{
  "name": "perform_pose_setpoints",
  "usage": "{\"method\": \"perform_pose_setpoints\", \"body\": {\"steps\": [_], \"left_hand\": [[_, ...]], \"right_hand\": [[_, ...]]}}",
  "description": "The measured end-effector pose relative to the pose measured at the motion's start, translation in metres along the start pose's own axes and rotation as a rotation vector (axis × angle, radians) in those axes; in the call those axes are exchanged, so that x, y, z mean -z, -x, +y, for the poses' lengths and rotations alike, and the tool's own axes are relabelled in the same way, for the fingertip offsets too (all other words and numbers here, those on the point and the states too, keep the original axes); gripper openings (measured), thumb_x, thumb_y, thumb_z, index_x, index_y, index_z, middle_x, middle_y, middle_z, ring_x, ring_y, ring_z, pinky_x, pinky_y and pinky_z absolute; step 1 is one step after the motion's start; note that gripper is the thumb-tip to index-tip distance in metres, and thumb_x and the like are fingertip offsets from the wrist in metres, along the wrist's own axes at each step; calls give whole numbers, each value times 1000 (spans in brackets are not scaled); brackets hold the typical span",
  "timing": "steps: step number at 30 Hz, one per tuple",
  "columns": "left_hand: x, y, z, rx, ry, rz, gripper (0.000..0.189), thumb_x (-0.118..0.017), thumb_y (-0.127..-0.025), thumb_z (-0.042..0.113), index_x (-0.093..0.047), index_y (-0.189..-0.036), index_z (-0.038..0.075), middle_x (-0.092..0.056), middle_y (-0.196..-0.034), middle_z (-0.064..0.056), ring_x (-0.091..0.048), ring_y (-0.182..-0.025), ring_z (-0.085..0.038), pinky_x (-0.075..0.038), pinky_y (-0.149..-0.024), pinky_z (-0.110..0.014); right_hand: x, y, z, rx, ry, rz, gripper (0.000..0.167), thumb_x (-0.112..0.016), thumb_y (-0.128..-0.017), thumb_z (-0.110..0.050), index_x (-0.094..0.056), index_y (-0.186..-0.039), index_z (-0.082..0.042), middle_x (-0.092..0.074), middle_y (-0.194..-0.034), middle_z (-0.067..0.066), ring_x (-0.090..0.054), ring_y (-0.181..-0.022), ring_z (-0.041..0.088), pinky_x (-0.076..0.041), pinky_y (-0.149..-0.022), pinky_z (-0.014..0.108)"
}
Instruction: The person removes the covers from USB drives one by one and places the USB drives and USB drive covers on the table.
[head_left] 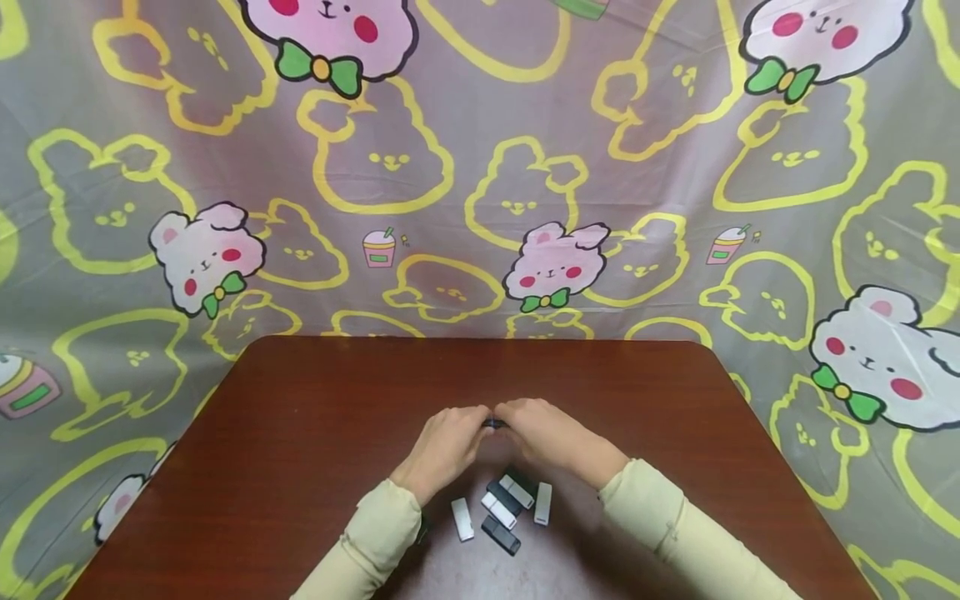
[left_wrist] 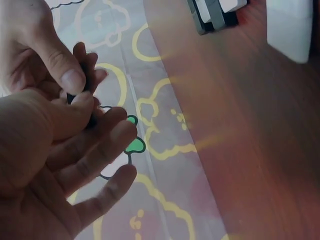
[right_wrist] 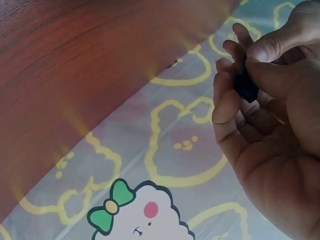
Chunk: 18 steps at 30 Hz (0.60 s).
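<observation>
A dark reddish wooden table (head_left: pixel 300 433) stands against a grey backdrop cloth (head_left: pixel 675 208) printed with cartoon bears

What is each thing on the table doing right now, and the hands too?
Left hand: pinching one end of the small black piece.
Right hand: pinching its other end.
Small black piece: held between both hands above the table.
Black and white blocks: lying loose in a cluster, untouched.
Table: brown, bearing the blocks.
</observation>
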<state>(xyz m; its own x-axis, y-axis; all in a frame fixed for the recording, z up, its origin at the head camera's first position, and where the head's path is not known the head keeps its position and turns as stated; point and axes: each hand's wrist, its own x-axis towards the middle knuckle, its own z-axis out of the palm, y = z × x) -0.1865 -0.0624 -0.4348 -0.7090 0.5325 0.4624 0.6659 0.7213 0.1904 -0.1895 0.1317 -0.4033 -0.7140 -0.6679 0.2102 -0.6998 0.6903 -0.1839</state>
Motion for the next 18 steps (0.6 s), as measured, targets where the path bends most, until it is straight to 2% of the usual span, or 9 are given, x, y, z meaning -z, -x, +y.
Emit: {"method": "perform_pose_setpoints", "body": {"steps": [4,11,14,18], "left_hand": [[0,0,-2,-67,-11,8,12,-74,-91,17,-64,-88,11,-67,-73,1,-67,-66,-19,-53,-60,-33],[0,1,-4,-130,66,72,3,-69,-94,12,-68,-91,11,-69,-78,3,-68,-71,-15,-55,-65,-31],[0,0,-5,-154,89,84,6,-69,-94,9,-69,-88,10,-66,-74,3,-66,-68,-14,-54,-65,-30],[3,-1,-6,-174,100,59,11,-70,-92,5,-69,-82,9,-59,-65,2,-61,-61,-13,-51,-60,-26]], "right_hand": [[-2,2,0,5,15,5,15,-71,-93,-11,-68,-106,-18,-74,-98,-4,-69,-88,13,-58,-82,34],[-2,5,1,24,61,60,18,-72,-92,-9,-70,-106,-19,-74,-97,-5,-69,-89,13,-59,-82,35],[-1,7,1,38,38,72,21,-69,-92,-6,-70,-110,-19,-74,-98,-5,-69,-90,13,-59,-83,34],[0,9,4,46,-16,38,28,-67,-93,-4,-70,-117,-19,-74,-102,-6,-68,-92,10,-59,-86,31]]}}
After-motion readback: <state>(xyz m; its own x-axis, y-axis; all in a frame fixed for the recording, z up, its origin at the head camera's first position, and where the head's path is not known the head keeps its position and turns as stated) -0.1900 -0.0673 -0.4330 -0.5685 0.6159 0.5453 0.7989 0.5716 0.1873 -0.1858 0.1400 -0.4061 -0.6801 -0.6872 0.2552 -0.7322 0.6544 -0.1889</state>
